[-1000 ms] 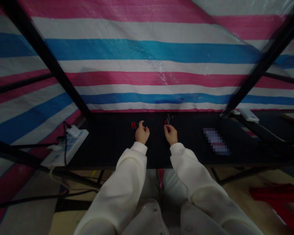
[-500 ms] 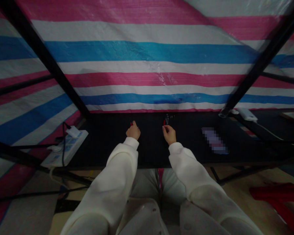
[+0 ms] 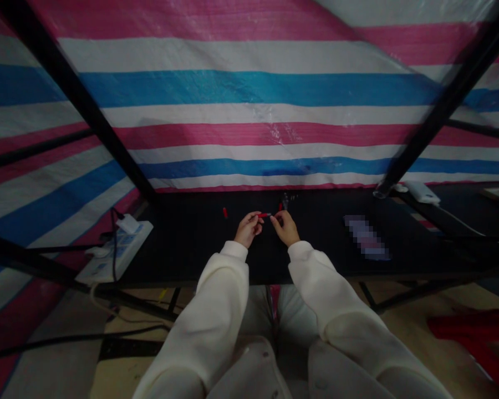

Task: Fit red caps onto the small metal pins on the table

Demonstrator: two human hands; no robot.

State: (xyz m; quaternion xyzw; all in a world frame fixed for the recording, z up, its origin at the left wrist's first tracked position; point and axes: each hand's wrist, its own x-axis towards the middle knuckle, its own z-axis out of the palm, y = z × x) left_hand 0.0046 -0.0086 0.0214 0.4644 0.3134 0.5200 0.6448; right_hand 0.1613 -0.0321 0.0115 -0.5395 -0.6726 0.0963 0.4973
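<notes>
My left hand is closed, pinching a slim red stick-like piece with a greyish end that points right. Close by on the right, my right hand has thumb and forefinger pressed together near that end. Whatever lies between those fingertips is too small to make out. A short red piece lies on the black tabletop, left of my left hand. Just beyond my right hand sits another red piece, beside a cluster of small greyish parts whose kind I cannot tell.
A phone with a blurred-out screen lies to the right. On the left is a white power strip with plugs and cables. A white device with a cord rests at far right. Black frame posts and a striped sheet enclose the table.
My left hand has moved right, towards my right hand, and the slim red piece now shows in its fingers. The short red piece it covered now lies uncovered. My right hand stays nearly in place.
</notes>
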